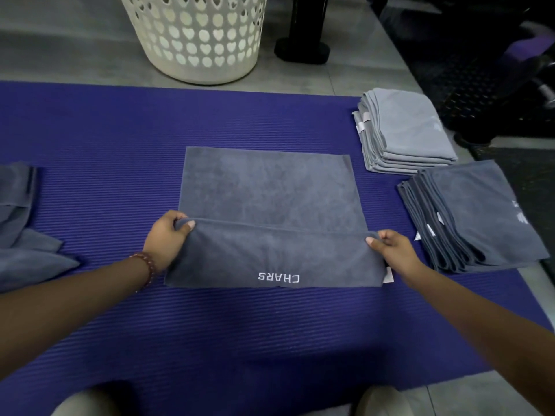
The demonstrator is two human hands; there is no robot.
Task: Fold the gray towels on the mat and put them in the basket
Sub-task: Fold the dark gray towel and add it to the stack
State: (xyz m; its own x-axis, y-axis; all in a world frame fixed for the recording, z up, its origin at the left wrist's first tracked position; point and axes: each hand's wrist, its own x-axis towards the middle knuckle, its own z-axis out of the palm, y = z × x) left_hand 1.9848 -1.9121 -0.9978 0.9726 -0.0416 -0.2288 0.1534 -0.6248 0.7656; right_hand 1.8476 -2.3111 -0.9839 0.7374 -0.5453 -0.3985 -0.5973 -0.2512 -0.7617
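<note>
Centrally on the ribbed purple foam mat (120, 130), a dark gray rectangular towel (270, 190) is spread flat, with its near portion doubled over as a flap. The flap's free edge is held at both ends. Its left corner is pinched by the left grip (165, 241), thumb on top and fingers curled beneath. Its right corner is pinched in the same way by the right grip (390, 250). The towel is thus stretched between the two grips, and the flap is raised slightly above the layer under it. White lettering (278, 277) is seen upside down near the flap's folded near edge. A beaded dark red bracelet (147, 265) is worn on the left wrist.

Beyond the mat's far edge, a white plastic basket with heart-shaped holes (198, 40) is set on the floor. By the mat's far right corner, a stack of folded light gray towels (405, 130) is placed, and just nearer along the right edge a stack of folded dark gray towels (474, 211). At the left edge, loose gray towels (21, 220) are heaped.
</note>
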